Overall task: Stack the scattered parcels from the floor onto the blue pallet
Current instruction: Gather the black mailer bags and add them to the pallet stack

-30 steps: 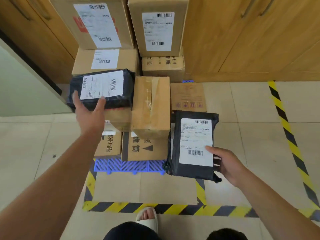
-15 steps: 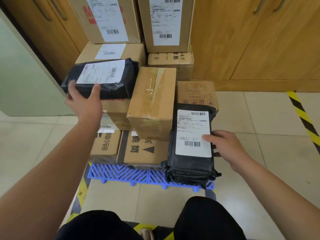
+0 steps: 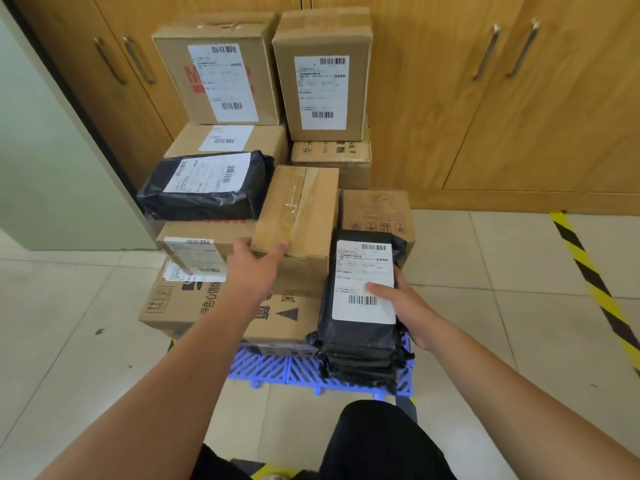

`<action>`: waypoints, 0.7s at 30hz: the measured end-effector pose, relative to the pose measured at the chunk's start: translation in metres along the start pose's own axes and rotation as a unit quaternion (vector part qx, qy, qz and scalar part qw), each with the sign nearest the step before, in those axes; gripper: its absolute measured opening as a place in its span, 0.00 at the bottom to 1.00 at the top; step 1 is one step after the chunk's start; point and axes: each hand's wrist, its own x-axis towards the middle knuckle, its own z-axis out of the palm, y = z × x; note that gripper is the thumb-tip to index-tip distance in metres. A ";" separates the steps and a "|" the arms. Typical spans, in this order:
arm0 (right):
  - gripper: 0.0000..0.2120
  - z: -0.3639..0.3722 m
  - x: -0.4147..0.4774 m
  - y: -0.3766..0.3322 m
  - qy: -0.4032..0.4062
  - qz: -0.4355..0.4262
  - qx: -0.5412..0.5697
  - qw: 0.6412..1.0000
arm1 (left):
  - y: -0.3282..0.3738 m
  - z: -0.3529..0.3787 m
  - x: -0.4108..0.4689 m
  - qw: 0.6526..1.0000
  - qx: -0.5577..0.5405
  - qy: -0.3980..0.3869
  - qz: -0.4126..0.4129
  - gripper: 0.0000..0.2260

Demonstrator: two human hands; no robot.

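- The black plastic-wrapped parcel with a white barcode label stands on end at the front right corner of the blue slatted plastic pallet. Its label faces me and its left side is against the stacked cartons.
- My right grip holds that parcel, with the thumb across the label and the fingers round the right edge. I judge this keeps the soft parcel upright while it settles into the gap.
- My left grip is spread wide, with its fingers flat over the near corner of the brown cardboard box sealed with clear tape. It clasps nothing. I read it as a brace, so the box does not slide while the parcel goes in beside it.
- A second black plastic parcel lies flat on the cartons to the left. That suits a floppy packet, which rests better on firm boxes.
- The tall labelled cartons at the back stand against the wooden cabinet doors, which likely steady them.
- Yellow-and-black hazard tape crosses the pale tiled floor on the right.
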 end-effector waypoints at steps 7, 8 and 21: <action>0.29 -0.025 0.026 -0.044 0.307 -0.039 0.010 0.951 | 0.014 0.021 -0.024 0.945 0.267 -0.005 0.188 0.35; 0.27 -0.029 0.032 -0.051 0.267 -0.006 0.048 0.963 | 0.014 0.024 -0.028 0.935 0.300 -0.029 0.186 0.34; 0.13 -0.032 0.077 -0.043 0.170 -0.002 0.039 0.985 | 0.004 0.027 -0.025 0.904 0.372 -0.012 0.209 0.30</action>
